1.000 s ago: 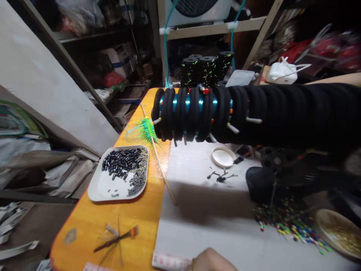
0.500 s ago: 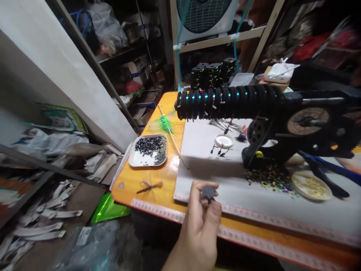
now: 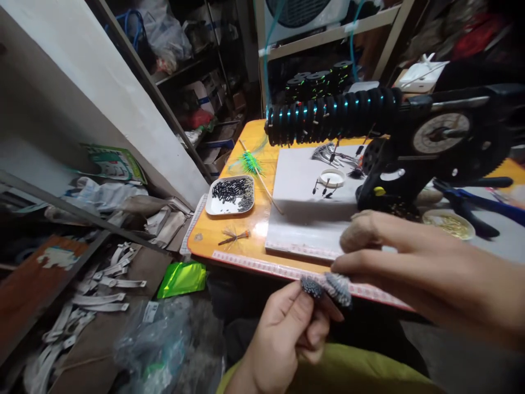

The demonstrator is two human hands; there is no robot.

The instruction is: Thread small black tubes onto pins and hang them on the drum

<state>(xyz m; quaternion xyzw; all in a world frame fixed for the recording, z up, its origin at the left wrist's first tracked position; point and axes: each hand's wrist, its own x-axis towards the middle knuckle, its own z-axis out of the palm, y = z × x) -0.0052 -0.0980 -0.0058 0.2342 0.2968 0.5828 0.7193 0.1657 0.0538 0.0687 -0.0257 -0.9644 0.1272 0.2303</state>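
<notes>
"Two hands share our view; how do they stand?"

"Our left hand [image 3: 283, 334] is clamped on a small dark bundle [image 3: 311, 288], thumb and fingers pinching it above a stretch of olive cloth [image 3: 348, 372]. Our right hand [image 3: 414, 257] reaches across from the right, blurred. Its fingertips are just beside a paler grey tuft [image 3: 339, 290] next to the bundle, and we can't tell whether they touch or grip it."

"What has just changed?"

"Half a second ago we have only the left in sight, holding up a dark bundle alone. Now the right is in too, and the pale tuft shows. We judge the work has become two-handed: the left serves as holder, with the right close enough to help."

"And farther out?"

"A pink-and-white measuring strip [image 3: 262, 265] runs along the near edge of the orange table [image 3: 258, 219], beyond the bundle. Past it we see a white board [image 3: 291, 169] and, to its left, a white tray [image 3: 217, 207] of black and grey pieces. A black ribbed cylinder [image 3: 332, 117] juts across above the board. Beyond our right hand are a dish [image 3: 471, 232] of gold-coloured bits and blue-handled pliers [image 3: 492, 205]."
</notes>
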